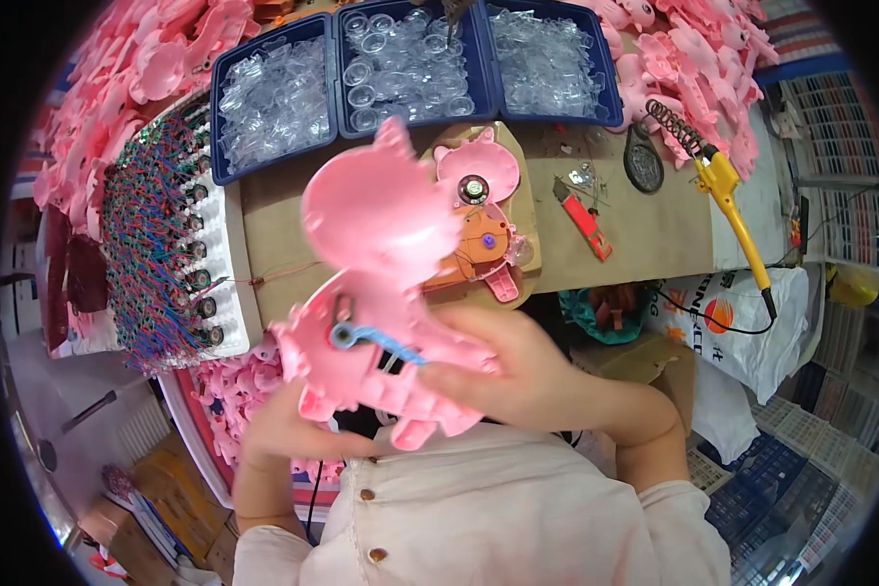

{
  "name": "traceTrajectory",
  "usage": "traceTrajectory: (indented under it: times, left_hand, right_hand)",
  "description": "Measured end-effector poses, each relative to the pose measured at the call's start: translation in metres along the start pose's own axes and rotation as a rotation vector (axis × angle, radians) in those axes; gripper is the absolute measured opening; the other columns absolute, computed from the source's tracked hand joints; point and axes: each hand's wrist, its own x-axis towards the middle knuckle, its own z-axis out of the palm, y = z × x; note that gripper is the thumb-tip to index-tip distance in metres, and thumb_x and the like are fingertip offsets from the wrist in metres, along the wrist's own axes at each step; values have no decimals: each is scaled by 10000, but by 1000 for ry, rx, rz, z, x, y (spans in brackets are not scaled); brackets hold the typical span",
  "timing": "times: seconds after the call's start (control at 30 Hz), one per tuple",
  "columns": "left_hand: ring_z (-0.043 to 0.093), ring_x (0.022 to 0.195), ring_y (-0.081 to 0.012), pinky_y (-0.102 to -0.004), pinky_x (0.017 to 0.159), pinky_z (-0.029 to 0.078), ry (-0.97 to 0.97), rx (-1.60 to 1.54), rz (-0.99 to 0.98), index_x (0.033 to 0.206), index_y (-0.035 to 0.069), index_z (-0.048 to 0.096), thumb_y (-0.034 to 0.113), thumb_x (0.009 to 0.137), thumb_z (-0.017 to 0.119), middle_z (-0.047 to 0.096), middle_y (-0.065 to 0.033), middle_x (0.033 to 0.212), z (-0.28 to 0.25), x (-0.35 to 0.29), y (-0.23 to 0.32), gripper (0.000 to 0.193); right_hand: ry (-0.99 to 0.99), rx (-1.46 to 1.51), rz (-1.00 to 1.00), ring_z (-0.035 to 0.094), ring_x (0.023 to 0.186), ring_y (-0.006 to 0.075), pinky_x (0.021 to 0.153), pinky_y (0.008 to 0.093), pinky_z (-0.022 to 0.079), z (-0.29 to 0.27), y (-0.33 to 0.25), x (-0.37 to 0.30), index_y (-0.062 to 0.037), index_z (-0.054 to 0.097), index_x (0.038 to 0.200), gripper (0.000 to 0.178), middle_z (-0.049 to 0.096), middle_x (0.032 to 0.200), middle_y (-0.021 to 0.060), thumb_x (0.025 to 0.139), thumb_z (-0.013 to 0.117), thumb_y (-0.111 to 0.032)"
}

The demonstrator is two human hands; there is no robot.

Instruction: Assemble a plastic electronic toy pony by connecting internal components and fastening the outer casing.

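My right hand (518, 371) is closed on a pink plastic shell half (371, 205), animal-shaped with a rounded head and hollow body. Its thumb lies by one end of a blue lever-like plastic piece (386, 344) with a ring at the other end, inside the body. My left hand (288, 430) is at the shell's lower left edge, partly behind it; most of its fingers are hidden, and whether it grips the shell is unclear. Just beyond, a second pink shell half (491, 161) rests on a tan base with a round speaker (473, 188) and an orange housing (483, 237).
Blue trays (410, 125) of clear plastic parts line the back. Bundled wires with speakers stand in a white foam tray (230, 303) at left. Pink shells (693, 83) pile up at both far corners. A red cutter (586, 225) and a yellow corded tool (737, 210) are at right.
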Motion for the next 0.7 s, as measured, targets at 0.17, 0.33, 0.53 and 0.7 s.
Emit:
traceTrajectory:
  times: [0.17,0.33,0.53,0.7]
  left_hand:
    - [549,1118,-227,-371,935,486,474,-495,-162,1351,19,382,121,687,799,534,-129,1248,35,12,-17,791]
    - [571,1106,-288,-428,933,489,533,-340,242,1340,-18,358,136,759,691,542,-198,1217,5,24,6,687]
    - [593,1049,-251,-377,887,505,667,-386,129,1310,-36,393,115,821,605,569,-178,1161,9,33,14,554]
    - [626,968,-240,-356,821,532,687,-356,154,1296,-48,406,156,868,576,593,-197,1109,4,34,14,504]
  right_hand:
    - [9,-362,-180,602,806,234,726,322,477,-5,6,-5,14,584,1082,296,616,928,144,846,655,-148]
    - [321,-897,-369,588,828,264,736,347,464,-73,4,1,9,618,953,137,593,910,132,854,593,-82]
    - [273,-941,-270,568,836,281,738,344,454,-85,22,15,25,604,893,93,559,873,124,867,563,-54]
    - [259,-1111,-263,564,832,282,733,353,453,-78,17,19,24,613,889,96,554,875,127,865,573,-60]
